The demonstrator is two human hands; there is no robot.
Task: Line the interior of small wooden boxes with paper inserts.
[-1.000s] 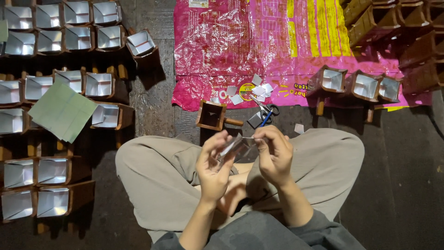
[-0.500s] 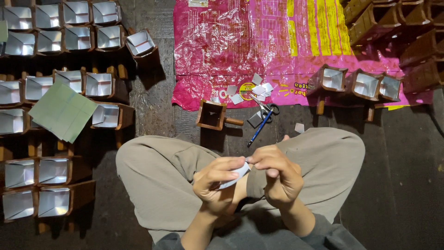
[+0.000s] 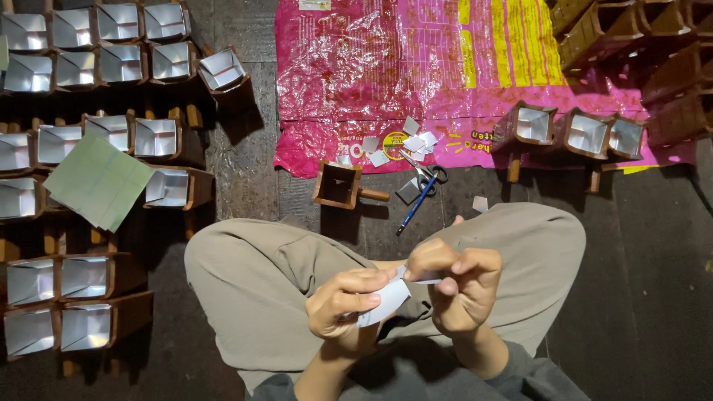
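A white paper piece [image 3: 386, 298] is being pinched between left hand [image 3: 345, 303] and right hand [image 3: 457, 286], long axis running between them.

Left hand [image 3: 347, 301]: fingers curled, pinching, just above the lap.
Right hand [image 3: 457, 286]: fingers bent, pinching, touching left fingertips.

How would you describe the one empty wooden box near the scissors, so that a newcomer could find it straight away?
Start at the pink plastic sheet spread on the floor and go to its lower left edge. Just below it, left of the scissors, stands a single small wooden box with a short handle. Unlike the lined boxes massed at left, its inside is bare brown wood.
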